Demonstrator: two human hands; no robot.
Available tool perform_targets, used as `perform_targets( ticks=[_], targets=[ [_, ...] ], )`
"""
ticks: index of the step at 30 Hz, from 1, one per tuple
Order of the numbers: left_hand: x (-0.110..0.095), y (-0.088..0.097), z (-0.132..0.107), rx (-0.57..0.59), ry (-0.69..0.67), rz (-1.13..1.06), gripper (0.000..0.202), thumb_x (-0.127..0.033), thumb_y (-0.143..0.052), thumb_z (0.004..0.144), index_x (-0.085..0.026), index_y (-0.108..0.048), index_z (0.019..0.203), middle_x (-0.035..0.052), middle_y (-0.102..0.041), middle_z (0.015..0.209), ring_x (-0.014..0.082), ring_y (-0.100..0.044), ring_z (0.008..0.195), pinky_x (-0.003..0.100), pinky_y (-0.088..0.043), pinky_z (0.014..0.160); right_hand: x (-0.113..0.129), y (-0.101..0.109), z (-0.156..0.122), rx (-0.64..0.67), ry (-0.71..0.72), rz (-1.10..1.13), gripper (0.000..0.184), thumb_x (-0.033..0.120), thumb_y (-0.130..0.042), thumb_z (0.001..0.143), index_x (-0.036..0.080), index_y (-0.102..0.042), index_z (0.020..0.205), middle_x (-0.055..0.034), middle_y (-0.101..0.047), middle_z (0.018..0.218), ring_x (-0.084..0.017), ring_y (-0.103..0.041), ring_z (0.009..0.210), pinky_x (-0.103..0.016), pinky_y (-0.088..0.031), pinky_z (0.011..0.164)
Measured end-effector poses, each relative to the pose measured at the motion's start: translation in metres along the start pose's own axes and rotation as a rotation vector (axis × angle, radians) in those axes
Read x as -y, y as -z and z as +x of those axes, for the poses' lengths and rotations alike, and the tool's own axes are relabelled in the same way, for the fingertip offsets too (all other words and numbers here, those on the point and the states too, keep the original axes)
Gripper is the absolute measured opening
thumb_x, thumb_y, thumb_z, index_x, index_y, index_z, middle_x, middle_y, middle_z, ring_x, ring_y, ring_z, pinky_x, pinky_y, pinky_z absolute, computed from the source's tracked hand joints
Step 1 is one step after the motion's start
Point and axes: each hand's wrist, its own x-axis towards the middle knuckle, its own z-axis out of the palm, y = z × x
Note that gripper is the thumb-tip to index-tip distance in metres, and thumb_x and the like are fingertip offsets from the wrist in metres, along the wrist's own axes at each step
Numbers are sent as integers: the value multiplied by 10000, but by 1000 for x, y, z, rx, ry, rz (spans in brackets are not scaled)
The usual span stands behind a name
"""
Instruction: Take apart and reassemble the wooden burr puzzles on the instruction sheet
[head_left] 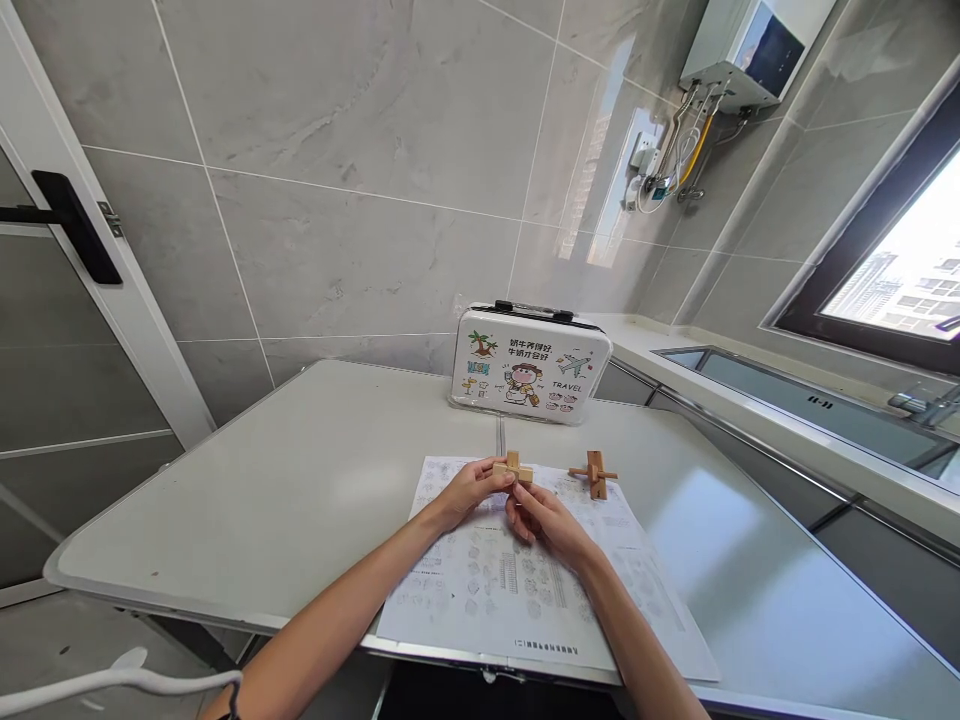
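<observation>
My left hand (466, 489) and my right hand (541, 516) meet over a printed instruction sheet (525, 575) on the white table (300, 490). Both pinch a small wooden puzzle piece assembly (514, 468), shaped like a cross of short blocks, held just above the sheet. The left fingers grip its left end, the right fingers its near right side. A second wooden cross puzzle (594, 474) lies on the sheet to the right, untouched.
A white cartoon-printed case (529, 366) stands at the table's far edge against the tiled wall. To the right run a counter and a sink (810, 400) under a window. A water heater (757, 45) hangs on the wall above.
</observation>
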Motion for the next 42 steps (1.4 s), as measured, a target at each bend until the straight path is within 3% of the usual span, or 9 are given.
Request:
perform_targets(
  ticks=[3, 16, 21, 25, 27, 32, 35, 39, 42],
  targets=[
    [-3, -1, -1, 28, -14, -11, 522, -455, -795, 846, -149, -714, 1260, 164, -724, 1278, 305, -651, 1223, 454, -432, 1119, 1, 2, 0, 14, -20, 48, 427, 601, -713, 898, 181, -637, 897, -6, -634, 763, -78, -470, 486, -226, -340, 465],
    [-5, -1, -2, 17, -10, -5, 662, -390, -860, 791, -182, -634, 1377, 143, -729, 1287, 297, -654, 1234, 460, -426, 1127, -4, 9, 1, -16, 29, -51, 433, 578, -702, 919, 171, -647, 782, 9, -570, 661, -81, -414, 487, -240, -298, 474],
    [-7, -3, -2, -79, -76, 7, 652, -366, -885, 767, -196, -634, 1345, 163, -683, 1376, 318, -641, 1271, 487, -446, 1118, -2, 9, 2, -82, 5, 1, 407, 585, -736, 887, 180, -690, 884, 22, -582, 634, -84, -430, 463, -235, -324, 456],
    [-6, -5, 1, -196, -175, 70, 635, -344, -900, 745, -215, -633, 1306, 148, -695, 1359, 298, -641, 1274, 491, -438, 1137, 0, 9, 3, -170, -19, 84, 460, 628, -737, 861, 173, -703, 924, -23, -658, 775, -85, -455, 480, -234, -335, 429],
    [-6, -7, 1, -232, -214, 162, 663, -321, -918, 718, -219, -633, 1308, 139, -709, 1329, 292, -642, 1271, 481, -431, 1146, -1, 9, 2, -140, -30, 98, 495, 653, -723, 858, 161, -711, 904, -47, -675, 815, -94, -484, 503, -239, -349, 436],
    [-4, -15, -5, -158, -231, 344, 683, -315, -869, 773, -240, -596, 1395, 130, -687, 1348, 299, -627, 1284, 449, -483, 1096, -1, 11, 0, -59, -26, 35, 502, 643, -678, 905, 151, -724, 993, 12, -576, 611, -100, -453, 487, -234, -357, 483],
    [-1, -14, -5, -121, -241, 365, 725, -285, -856, 778, -266, -561, 1440, 115, -659, 1394, 293, -584, 1337, 450, -434, 1148, -2, 12, 0, -70, -16, 35, 513, 650, -693, 889, 169, -707, 1068, 35, -551, 581, -100, -440, 475, -227, -345, 483],
    [2, -11, -1, -116, -178, 272, 675, -351, -836, 817, -215, -571, 1423, 157, -650, 1403, 300, -590, 1326, 461, -429, 1145, -5, 12, 1, -89, -1, -47, 471, 648, -668, 910, 181, -682, 962, 36, -552, 565, -96, -426, 463, -228, -290, 469],
    [2, -11, 0, -130, -113, 249, 599, -448, -810, 845, -158, -635, 1339, 175, -719, 1271, 297, -671, 1181, 459, -479, 1073, -4, 11, 0, -59, 20, -151, 460, 636, -641, 937, 180, -658, 885, 16, -582, 596, -96, -433, 479, -241, -296, 493]
  ],
)
